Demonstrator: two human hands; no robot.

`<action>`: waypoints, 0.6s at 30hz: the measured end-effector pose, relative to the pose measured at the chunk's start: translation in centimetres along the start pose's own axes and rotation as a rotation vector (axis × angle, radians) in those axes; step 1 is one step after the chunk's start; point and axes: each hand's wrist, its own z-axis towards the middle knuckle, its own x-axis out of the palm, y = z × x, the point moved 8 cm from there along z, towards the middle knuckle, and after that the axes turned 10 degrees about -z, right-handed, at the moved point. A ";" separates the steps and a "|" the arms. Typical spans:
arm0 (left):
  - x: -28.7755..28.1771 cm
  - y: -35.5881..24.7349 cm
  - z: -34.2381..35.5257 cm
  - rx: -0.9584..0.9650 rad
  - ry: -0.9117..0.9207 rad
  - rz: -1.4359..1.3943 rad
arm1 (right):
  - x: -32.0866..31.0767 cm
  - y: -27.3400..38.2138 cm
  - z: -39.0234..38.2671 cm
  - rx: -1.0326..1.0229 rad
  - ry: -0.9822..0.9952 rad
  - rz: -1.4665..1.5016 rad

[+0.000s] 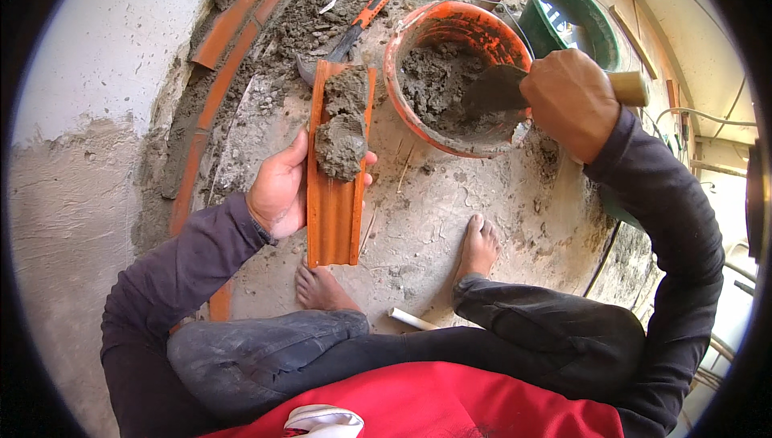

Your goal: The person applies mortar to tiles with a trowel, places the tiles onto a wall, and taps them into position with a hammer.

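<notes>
My left hand point(279, 189) is wrapped round a long orange clay tile point(333, 225), its thumb and fingertips on opposite edges. Grey mortar point(341, 147) lies in lumps along the tile's far half. In my right hand point(572, 100) is a trowel, closed in the fist by its wooden handle point(628, 88). The trowel's dark blade point(494, 89) reaches over the rim into an orange bucket point(394, 88), touching or just above the wet mortar point(434, 76) there. Part of the blade's tip merges with the mortar, so its depth is unclear.
Beyond the tile lies a hammer point(351, 38) with an orange and black handle, among mortar crumbs. A green bucket point(534, 20) of water stands behind the orange one. Orange tiles point(211, 108) are set along the left wall point(88, 76). A white pipe piece point(412, 319) lies between my feet.
</notes>
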 end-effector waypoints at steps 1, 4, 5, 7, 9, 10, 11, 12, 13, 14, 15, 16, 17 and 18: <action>0.0 -0.1 0.0 -0.003 -0.001 -0.002 | -0.8 -0.6 -0.6 -0.005 -0.077 -0.022; -0.3 0.2 0.3 0.001 -0.034 -0.010 | -2.6 -2.3 -2.4 -0.030 -0.295 -0.103; -0.4 0.1 0.5 0.004 -0.042 0.000 | -3.8 -2.9 -3.0 -0.031 -0.361 -0.133; -0.6 -0.1 0.3 0.010 -0.048 0.007 | -4.6 -3.4 -2.9 0.059 0.067 -0.120; -0.4 -0.1 0.5 0.010 -0.013 -0.011 | -4.7 -4.1 -4.2 0.158 0.315 -0.080; -0.7 -0.4 0.0 0.021 -0.040 -0.006 | -4.3 -3.8 -4.3 0.195 0.365 -0.019; -1.2 -0.7 -0.5 0.031 -0.071 -0.001 | -3.9 -2.9 -3.6 0.151 0.338 0.067; -1.0 -0.8 -0.3 0.030 -0.064 0.004 | -4.0 -2.8 -3.9 0.130 0.333 0.129; -1.0 -0.8 -0.3 0.032 -0.061 0.001 | -3.8 -2.6 -4.0 0.106 0.324 0.195; -0.6 -0.7 0.1 0.027 -0.042 0.000 | -3.2 -2.9 -3.8 0.089 0.319 0.150; -0.5 -0.4 0.3 0.020 -0.034 0.000 | -2.4 -3.1 -2.9 0.105 0.257 0.058; -0.4 -0.4 0.5 0.025 -0.032 0.007 | -1.5 -3.3 -1.7 0.120 0.193 -0.031; -0.4 -0.4 0.7 0.029 -0.029 0.015 | -0.5 -3.2 -0.6 0.135 0.130 -0.120; 0.1 -0.2 1.3 0.027 0.002 0.018 | 0.6 -3.4 0.0 0.137 0.143 -0.167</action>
